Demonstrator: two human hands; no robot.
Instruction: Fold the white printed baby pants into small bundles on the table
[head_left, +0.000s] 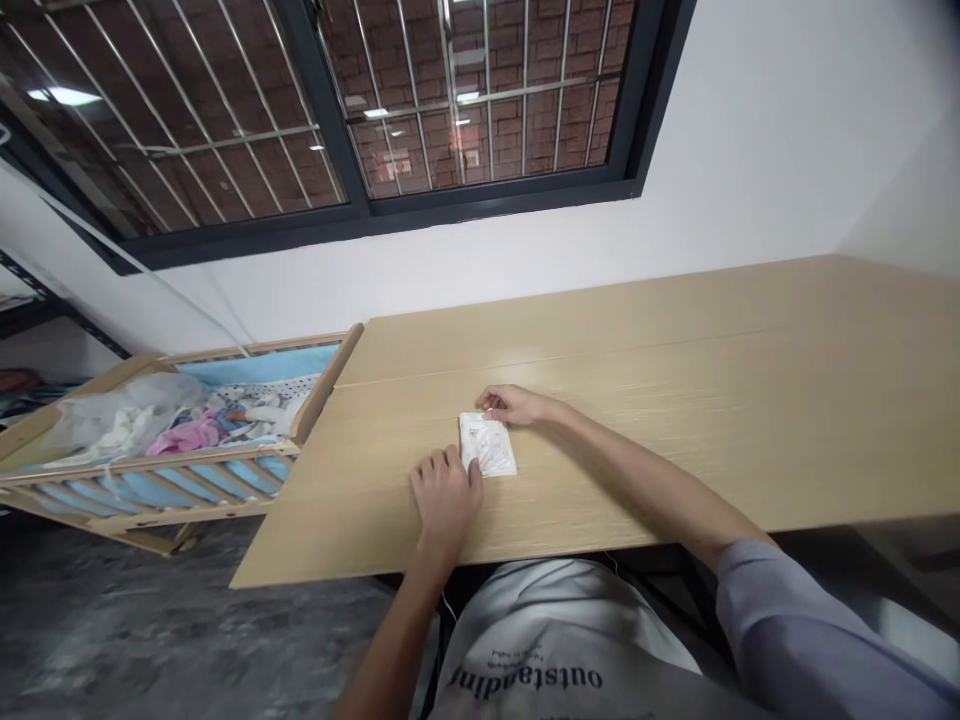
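Note:
A small white packet [487, 447] with faint printing lies flat on the wooden table, its surface wrinkled. My left hand [448, 492] rests palm down at the packet's left side, fingers stretched out and apart, with the thumb at its lower left edge. Over the packet's top edge, my right hand [513, 404] has its fingers curled and the thumb on the packet, pinching the upper rim. The curled fingers partly hide that rim, and what is inside the packet does not show.
The pale wooden table [675, 400] runs wide to the right along a white wall. At its left end stands a wooden crib [322, 385] with cloths and a clear plastic bag [135, 405] inside. A barred window [360, 215] is above.

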